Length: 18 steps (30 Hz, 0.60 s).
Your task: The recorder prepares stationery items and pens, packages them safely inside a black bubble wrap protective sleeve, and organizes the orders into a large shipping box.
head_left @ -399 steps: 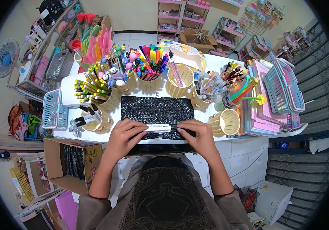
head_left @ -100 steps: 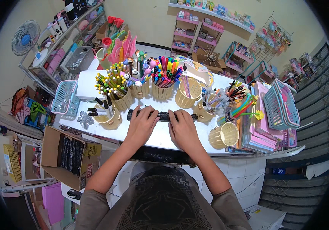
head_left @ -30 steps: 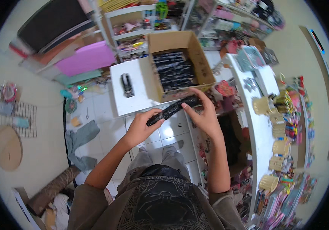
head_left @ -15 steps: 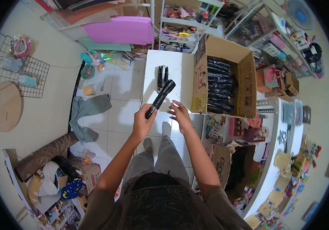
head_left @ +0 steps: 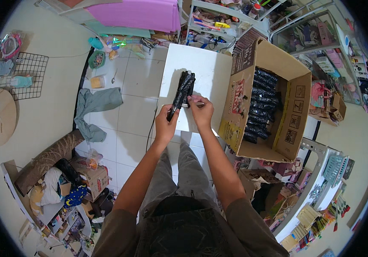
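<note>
A long, narrow package wrapped in shiny black plastic [head_left: 181, 91] slants up from my left hand [head_left: 166, 123], whose fingers are closed round its near end. It hangs over the white table, overlapping a black object [head_left: 191, 88] that looks like a tape dispenser and is mostly hidden behind it. My right hand [head_left: 201, 112] is at the near right side of these two things. Its thumb and fingertips are pinched together; what lies between them is too small to make out.
To the right of the white table [head_left: 211, 64] stands an open cardboard box [head_left: 298, 103] holding several black-wrapped packages [head_left: 261, 103]. Shelves with assorted goods [head_left: 218, 25] rise behind. Grey-green cloth [head_left: 98, 103] and a rolled brown mat [head_left: 49, 160] lie on the left.
The black package has come closer to the dispenser-like object and now overlaps it more. My right hand went from spread fingers to a pinch beside it. The view has shifted.
</note>
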Each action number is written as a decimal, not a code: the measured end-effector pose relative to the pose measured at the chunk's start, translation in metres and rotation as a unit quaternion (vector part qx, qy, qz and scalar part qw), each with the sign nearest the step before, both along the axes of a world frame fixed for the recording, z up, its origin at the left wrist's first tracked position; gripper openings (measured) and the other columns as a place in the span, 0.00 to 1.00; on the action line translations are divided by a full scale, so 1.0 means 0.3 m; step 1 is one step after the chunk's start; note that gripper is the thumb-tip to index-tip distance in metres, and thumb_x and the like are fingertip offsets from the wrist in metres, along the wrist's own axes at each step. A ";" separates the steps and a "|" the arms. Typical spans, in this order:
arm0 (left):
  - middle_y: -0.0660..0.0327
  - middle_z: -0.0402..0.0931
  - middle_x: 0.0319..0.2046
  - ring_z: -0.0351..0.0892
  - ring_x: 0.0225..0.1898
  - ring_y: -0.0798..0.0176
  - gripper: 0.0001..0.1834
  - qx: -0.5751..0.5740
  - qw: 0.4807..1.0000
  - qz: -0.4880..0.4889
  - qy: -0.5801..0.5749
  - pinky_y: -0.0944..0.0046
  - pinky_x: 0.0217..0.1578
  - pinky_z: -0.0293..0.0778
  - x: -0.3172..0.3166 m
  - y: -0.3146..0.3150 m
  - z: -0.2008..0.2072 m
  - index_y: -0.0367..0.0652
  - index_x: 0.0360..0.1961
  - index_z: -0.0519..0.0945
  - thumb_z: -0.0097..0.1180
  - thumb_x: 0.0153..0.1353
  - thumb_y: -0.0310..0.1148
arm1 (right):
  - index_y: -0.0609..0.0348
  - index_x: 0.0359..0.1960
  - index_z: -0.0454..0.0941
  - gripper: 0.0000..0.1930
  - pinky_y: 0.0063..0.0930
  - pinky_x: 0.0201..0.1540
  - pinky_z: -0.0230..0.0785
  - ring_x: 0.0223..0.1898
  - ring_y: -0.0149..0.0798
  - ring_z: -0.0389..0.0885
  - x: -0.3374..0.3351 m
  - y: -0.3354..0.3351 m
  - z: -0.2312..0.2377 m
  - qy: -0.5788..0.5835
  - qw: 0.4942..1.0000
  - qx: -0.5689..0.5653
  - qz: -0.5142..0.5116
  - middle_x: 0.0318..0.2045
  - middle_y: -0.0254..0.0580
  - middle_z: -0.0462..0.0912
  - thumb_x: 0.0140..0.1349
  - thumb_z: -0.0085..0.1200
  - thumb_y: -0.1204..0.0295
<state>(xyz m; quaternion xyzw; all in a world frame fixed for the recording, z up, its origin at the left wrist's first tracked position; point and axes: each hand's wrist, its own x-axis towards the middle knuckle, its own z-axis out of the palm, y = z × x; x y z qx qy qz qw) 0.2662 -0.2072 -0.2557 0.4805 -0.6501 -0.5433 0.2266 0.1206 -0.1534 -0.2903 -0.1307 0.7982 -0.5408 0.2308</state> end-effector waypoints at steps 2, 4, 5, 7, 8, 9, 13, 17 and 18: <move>0.63 0.84 0.32 0.75 0.30 0.74 0.11 0.006 0.999 0.008 0.032 0.68 0.33 0.72 -0.007 0.008 -0.008 0.34 0.53 0.82 0.66 0.78 0.28 | 0.60 0.39 0.95 0.11 0.31 0.39 0.79 0.33 0.37 0.87 -0.012 0.001 0.023 0.019 0.996 0.037 0.072 0.35 0.43 0.88 0.63 0.80 0.65; 0.65 0.86 0.38 0.75 0.33 0.78 0.11 0.010 0.999 -0.009 0.034 0.70 0.33 0.73 -0.001 0.008 -0.013 0.35 0.56 0.81 0.65 0.80 0.29 | 0.60 0.37 0.96 0.10 0.31 0.40 0.79 0.34 0.37 0.87 -0.019 0.006 0.039 0.040 0.992 0.053 0.105 0.36 0.42 0.88 0.63 0.79 0.66; 0.65 0.86 0.38 0.75 0.33 0.78 0.11 0.010 0.999 -0.008 0.034 0.70 0.33 0.73 -0.002 0.007 -0.018 0.35 0.56 0.81 0.65 0.80 0.29 | 0.60 0.36 0.96 0.09 0.31 0.40 0.79 0.34 0.36 0.87 -0.019 0.007 0.042 0.062 0.987 0.066 0.135 0.36 0.41 0.88 0.64 0.79 0.66; 0.63 0.88 0.43 0.79 0.39 0.77 0.11 0.060 0.997 0.001 0.058 0.70 0.39 0.76 -0.008 0.006 -0.028 0.34 0.57 0.81 0.64 0.80 0.29 | 0.61 0.37 0.96 0.10 0.31 0.40 0.78 0.34 0.35 0.87 -0.009 0.003 0.033 0.002 0.994 0.043 0.096 0.37 0.41 0.88 0.65 0.78 0.67; 0.63 0.88 0.43 0.79 0.39 0.77 0.11 0.060 0.996 0.001 0.060 0.70 0.39 0.76 -0.009 0.009 -0.032 0.34 0.57 0.81 0.64 0.80 0.29 | 0.62 0.38 0.95 0.10 0.31 0.40 0.78 0.34 0.34 0.86 -0.008 0.006 0.025 -0.059 0.997 0.020 0.054 0.38 0.40 0.87 0.65 0.78 0.67; 0.63 0.88 0.44 0.80 0.40 0.77 0.11 0.071 0.995 -0.003 0.063 0.71 0.41 0.76 -0.009 0.013 -0.037 0.34 0.57 0.81 0.64 0.81 0.28 | 0.62 0.38 0.95 0.10 0.31 0.40 0.78 0.34 0.34 0.86 -0.009 0.014 0.018 -0.057 0.997 0.020 0.053 0.38 0.40 0.87 0.65 0.78 0.67; 0.62 0.89 0.46 0.82 0.43 0.75 0.12 0.052 0.995 -0.009 0.085 0.70 0.44 0.78 0.005 0.007 -0.059 0.34 0.58 0.81 0.64 0.80 0.28 | 0.64 0.40 0.95 0.09 0.28 0.40 0.76 0.34 0.32 0.84 0.004 0.027 0.038 -0.138 0.990 0.013 0.025 0.36 0.38 0.90 0.66 0.77 0.70; 0.60 0.89 0.47 0.83 0.46 0.74 0.12 0.056 0.995 -0.008 0.085 0.69 0.48 0.79 0.013 -0.002 -0.065 0.34 0.58 0.81 0.64 0.80 0.28 | 0.63 0.45 0.95 0.08 0.26 0.43 0.77 0.40 0.29 0.86 0.040 0.039 0.100 -0.196 0.979 0.049 0.029 0.39 0.39 0.93 0.70 0.72 0.71; 0.60 0.89 0.48 0.83 0.47 0.73 0.12 0.054 0.995 -0.006 0.084 0.68 0.49 0.79 0.018 -0.010 -0.068 0.33 0.58 0.80 0.64 0.80 0.28 | 0.63 0.45 0.95 0.08 0.26 0.43 0.77 0.40 0.29 0.86 0.058 0.036 0.112 -0.196 0.979 0.047 0.031 0.39 0.39 0.93 0.70 0.72 0.71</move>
